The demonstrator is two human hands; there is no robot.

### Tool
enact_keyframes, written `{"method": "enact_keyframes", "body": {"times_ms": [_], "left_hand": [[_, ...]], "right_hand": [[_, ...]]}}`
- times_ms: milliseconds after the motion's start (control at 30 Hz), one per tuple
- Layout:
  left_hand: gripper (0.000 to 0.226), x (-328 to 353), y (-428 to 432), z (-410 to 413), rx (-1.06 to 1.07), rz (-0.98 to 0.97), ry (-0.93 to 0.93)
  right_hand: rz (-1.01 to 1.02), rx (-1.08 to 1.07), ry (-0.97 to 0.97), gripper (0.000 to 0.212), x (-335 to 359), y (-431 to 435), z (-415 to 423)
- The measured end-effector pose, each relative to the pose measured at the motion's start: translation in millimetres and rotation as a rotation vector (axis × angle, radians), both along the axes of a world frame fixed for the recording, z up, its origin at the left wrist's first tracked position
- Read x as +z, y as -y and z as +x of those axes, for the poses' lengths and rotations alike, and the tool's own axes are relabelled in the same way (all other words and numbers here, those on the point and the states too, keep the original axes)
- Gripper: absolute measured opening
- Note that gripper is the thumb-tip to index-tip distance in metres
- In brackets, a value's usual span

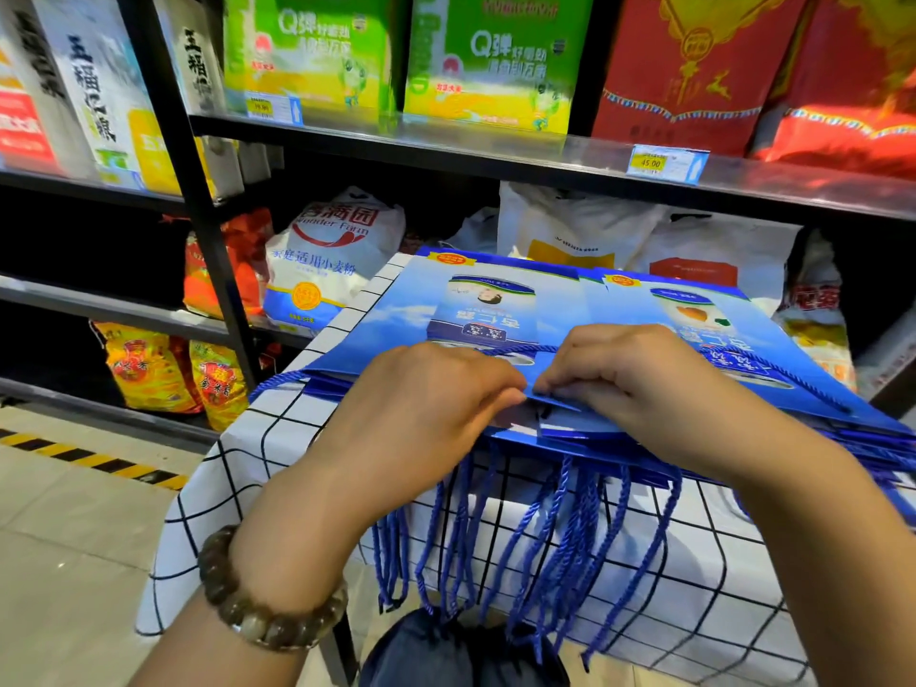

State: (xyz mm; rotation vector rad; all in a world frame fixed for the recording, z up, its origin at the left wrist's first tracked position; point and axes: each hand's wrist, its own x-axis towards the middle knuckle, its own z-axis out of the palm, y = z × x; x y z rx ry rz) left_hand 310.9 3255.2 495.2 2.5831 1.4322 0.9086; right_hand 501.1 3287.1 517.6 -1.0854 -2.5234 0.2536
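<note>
The bag stack [495, 300] runs off the right edge.

Table [347, 314] fully covered by a white cloth [238, 488] with black grid lines. Directly on the cloth: one stack of flat blue paper bags [495, 300], blue rope handles [560, 528] hanging over the near edge.

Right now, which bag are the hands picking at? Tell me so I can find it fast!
Find the white checked tablecloth; a pile of flat blue paper bags lies on it, rope handles hanging over the front. The bag is the top one on the pile's left side. Only its near edge is pinched by the left hand and the right hand.
</note>
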Motion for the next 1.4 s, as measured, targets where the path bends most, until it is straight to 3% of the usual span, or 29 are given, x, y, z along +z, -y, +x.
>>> {"method": "enact_keyframes", "body": {"times_ms": [100,200,367,567,933,1067,1167,1267,1400], "left_hand": [[0.040,0,-1,0,0.037,0.094,0.070],[0.022,-4,-2,5,0.106,0.190,0.132],[0.013,-14,5,19,0.200,0.284,0.213],[0.033,-21,7,26,0.361,0.164,0.033],[0.012,-18,5,42,0.426,0.221,-0.128],[0.015,-21,7,45,0.395,0.241,-0.172],[0.017,-24,12,43,0.349,0.246,-0.203],[0.026,-25,14,34,0.314,0.245,-0.154],[0.019,-25,15,24,0.248,0.206,-0.014]], "right_hand": [[0.010,-0.051,-0.081,0.034,0,11,1],[-0.023,-0.069,0.005,0.045,-1,24,3],[-0.073,-0.145,-0.080,0.039,-11,23,-1],[0.009,-0.189,-0.093,0.035,-14,23,-7],[0.091,-0.208,-0.217,0.042,-22,31,-13],[0.234,-0.303,-0.137,0.026,-24,30,-9],[0.109,-0.324,-0.153,0.018,-23,28,-2],[-0.051,-0.276,-0.223,0.023,-19,27,1],[-0.133,-0.274,-0.103,0.012,-14,17,3]]}}
